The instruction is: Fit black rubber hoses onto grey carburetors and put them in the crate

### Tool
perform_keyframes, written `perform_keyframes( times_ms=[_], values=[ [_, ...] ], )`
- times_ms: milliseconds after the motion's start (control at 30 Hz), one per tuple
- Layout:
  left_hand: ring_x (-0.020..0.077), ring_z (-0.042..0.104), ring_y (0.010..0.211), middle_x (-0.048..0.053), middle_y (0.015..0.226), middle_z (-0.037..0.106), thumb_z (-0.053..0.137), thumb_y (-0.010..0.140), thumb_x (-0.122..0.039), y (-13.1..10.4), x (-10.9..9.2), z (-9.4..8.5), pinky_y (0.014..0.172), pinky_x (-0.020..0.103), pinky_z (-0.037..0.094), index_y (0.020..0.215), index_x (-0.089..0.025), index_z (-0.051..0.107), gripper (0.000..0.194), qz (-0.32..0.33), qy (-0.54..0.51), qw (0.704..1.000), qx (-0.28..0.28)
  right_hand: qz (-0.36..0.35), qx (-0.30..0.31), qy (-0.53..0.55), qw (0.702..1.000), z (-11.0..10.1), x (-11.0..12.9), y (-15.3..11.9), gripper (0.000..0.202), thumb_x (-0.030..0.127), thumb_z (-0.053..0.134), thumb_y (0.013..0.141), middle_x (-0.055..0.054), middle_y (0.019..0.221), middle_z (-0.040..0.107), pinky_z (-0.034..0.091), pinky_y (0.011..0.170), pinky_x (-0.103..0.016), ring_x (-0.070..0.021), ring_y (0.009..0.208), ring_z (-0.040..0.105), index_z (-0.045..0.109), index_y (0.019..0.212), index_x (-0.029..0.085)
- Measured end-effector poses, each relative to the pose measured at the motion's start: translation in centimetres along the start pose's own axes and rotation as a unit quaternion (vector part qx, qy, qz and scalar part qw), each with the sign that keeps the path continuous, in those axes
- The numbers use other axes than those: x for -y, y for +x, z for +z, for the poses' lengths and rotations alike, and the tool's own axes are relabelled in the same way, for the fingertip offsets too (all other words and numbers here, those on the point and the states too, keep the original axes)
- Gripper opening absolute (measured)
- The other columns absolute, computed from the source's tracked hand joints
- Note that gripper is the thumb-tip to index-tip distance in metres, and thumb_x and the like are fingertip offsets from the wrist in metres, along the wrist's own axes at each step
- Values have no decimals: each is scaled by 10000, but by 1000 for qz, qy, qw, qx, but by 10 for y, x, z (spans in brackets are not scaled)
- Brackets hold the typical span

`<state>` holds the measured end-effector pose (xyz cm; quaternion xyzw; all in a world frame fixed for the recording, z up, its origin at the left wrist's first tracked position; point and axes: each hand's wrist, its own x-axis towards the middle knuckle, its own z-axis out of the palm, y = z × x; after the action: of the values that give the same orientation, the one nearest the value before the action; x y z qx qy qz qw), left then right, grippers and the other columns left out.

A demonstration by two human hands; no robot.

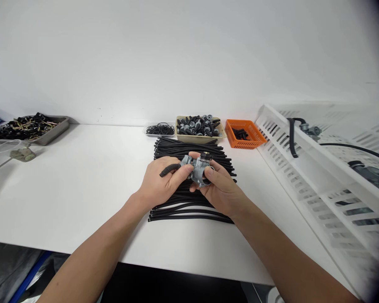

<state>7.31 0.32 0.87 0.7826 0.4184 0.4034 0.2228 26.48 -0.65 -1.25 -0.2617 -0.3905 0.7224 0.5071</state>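
A grey metal carburetor with a black cap is held above the table between both hands. My left hand grips its left side, thumb on the metal body, and a short black hose sticks out to the left over the fingers. My right hand holds the right side, with the thumb by the round opening. Beneath the hands, many black rubber tubes lie side by side on the white table. The hands cover part of them and part of the carburetor.
Behind the tubes stand a clear tray of black rings, a cream bin of small parts and an orange basket. A white crate holding carburetors lines the right side. A metal tray of black and brass-coloured parts sits far left.
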Motion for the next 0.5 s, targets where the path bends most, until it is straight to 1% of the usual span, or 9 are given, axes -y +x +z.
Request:
perform_keyframes(
  times_ms=[100,167,267,367,433,500],
  values=[
    [125,404,591,-28,592,449,557,1039,-508,0,0,2,606,330,304,613,-204,408,545,5,-14,1000,-15,2,-2,10,1000,1,1,0,478,502,929,792,-18,1019,730,655,647,-243,-154,839,640,805,1202,289],
    [118,397,570,-33,571,446,588,1021,-504,0,1,3,585,326,288,590,-201,409,557,13,-5,1000,-23,-3,-2,20,1000,2,1,0,468,527,914,803,-16,984,734,661,653,-247,-157,838,652,807,1184,277],
    [107,401,541,-43,537,451,663,968,-456,1,3,0,566,314,285,549,-197,411,553,26,17,998,-47,-20,-6,39,999,0,-2,5,478,551,897,809,-19,997,749,663,637,-252,-165,852,676,795,1172,258],
    [99,426,532,-47,525,466,731,906,-390,2,3,-6,568,294,320,518,-194,417,536,54,17,996,-70,-40,-15,62,997,-1,-4,12,510,596,849,831,-31,1005,767,649,596,-257,-175,824,707,761,1178,233],
    [99,431,531,-47,529,466,754,878,-363,3,4,-11,565,287,331,518,-197,428,513,76,11,994,-78,-56,-20,68,996,1,0,14,535,615,832,832,-33,955,764,635,579,-258,-184,788,726,732,1183,224],
    [103,423,534,-50,547,456,734,888,-358,1,7,-15,564,285,330,549,-201,490,447,86,17,993,-84,-77,-26,59,995,5,10,8,555,611,862,799,-19,892,737,629,571,-261,-192,764,729,713,1171,226]
  ],
)
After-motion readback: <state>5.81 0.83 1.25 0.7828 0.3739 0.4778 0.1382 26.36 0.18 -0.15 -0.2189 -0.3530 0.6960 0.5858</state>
